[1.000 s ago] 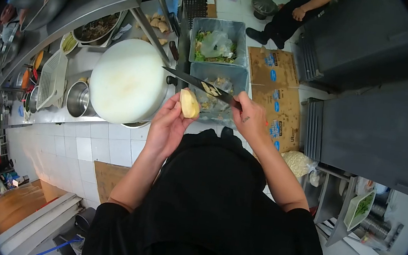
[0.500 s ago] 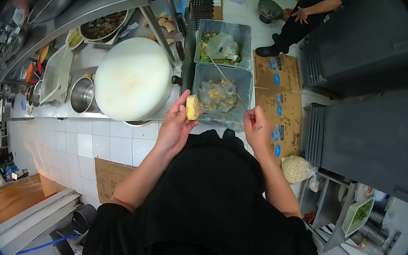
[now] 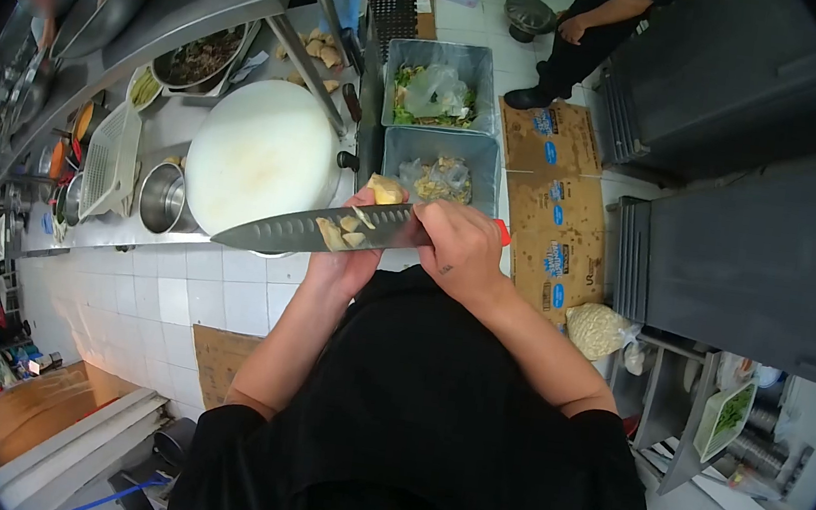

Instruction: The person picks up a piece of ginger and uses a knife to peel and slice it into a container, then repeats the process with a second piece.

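Observation:
My right hand [image 3: 461,251] is closed round the red handle of a large knife [image 3: 295,234]. Its wide, dimpled blade points left, flat side up, with several pale peel pieces [image 3: 342,231] on it. Behind the blade, my left hand [image 3: 344,266] holds a yellow peeled piece [image 3: 385,190], probably a root; the blade hides part of the hand. The blade's tip reaches over the front edge of a round white cutting board [image 3: 264,153]. Just beyond my hands stands a grey bin [image 3: 488,169] with scraps and plastic bags inside.
A second grey bin [image 3: 489,73] holds green scraps. On the steel counter are a metal pot [image 3: 163,199], a white basket [image 3: 113,156] and brown root pieces [image 3: 323,49]. Flattened cardboard [image 3: 556,211] covers the floor at right. Another person [image 3: 599,35] stands at the top right.
The knife has swung from over the bin to lie flat across my left hand, now with peel pieces on its blade. My right hand has moved left, close to my left hand.

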`<move>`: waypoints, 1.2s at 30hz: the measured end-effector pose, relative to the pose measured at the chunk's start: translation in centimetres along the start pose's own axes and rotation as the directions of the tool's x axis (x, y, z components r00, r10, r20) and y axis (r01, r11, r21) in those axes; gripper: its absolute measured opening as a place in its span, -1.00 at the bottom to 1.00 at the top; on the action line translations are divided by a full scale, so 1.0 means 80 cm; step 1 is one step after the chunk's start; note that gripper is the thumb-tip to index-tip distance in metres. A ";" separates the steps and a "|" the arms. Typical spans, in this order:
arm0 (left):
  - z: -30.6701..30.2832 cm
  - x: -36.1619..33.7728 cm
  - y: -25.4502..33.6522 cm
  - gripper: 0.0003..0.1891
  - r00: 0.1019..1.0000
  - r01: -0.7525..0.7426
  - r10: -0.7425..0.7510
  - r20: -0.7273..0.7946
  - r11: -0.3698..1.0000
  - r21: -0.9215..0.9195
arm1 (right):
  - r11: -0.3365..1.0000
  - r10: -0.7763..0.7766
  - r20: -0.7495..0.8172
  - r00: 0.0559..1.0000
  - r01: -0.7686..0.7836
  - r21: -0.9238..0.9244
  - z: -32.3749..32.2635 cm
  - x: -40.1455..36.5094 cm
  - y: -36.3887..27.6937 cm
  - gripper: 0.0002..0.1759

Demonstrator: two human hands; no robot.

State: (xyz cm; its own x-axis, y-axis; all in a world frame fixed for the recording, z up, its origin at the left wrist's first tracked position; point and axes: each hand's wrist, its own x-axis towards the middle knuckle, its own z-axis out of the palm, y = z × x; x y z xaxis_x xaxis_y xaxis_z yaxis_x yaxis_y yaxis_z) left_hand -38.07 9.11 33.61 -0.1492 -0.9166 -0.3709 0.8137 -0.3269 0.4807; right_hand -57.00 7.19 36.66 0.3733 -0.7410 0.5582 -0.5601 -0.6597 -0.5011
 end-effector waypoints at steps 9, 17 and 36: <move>0.012 -0.019 0.003 -0.66 0.992 -0.090 0.077 -0.104 0.988 -0.126 | 1.000 -0.021 0.027 0.999 0.022 -0.012 0.002 0.012 -0.003 -0.64; 0.012 -0.022 0.001 -0.67 0.986 -0.135 0.123 -0.115 0.985 -0.103 | 0.992 0.123 0.050 0.991 -0.121 -0.046 0.015 -0.007 0.053 -0.73; 0.021 -0.013 -0.004 -0.59 0.992 -0.113 0.110 -0.067 0.993 -0.041 | 0.980 0.200 0.157 0.967 -0.195 -0.048 -0.002 -0.006 0.069 -0.72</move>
State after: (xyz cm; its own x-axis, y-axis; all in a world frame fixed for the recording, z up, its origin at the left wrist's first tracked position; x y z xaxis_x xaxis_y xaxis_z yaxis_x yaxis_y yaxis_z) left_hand -39.08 9.79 35.17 -0.0209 -0.9293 -0.3686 0.8474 -0.2121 0.4867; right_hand -60.42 3.89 33.74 0.3646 -0.8685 0.3358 -0.6571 -0.4955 -0.5680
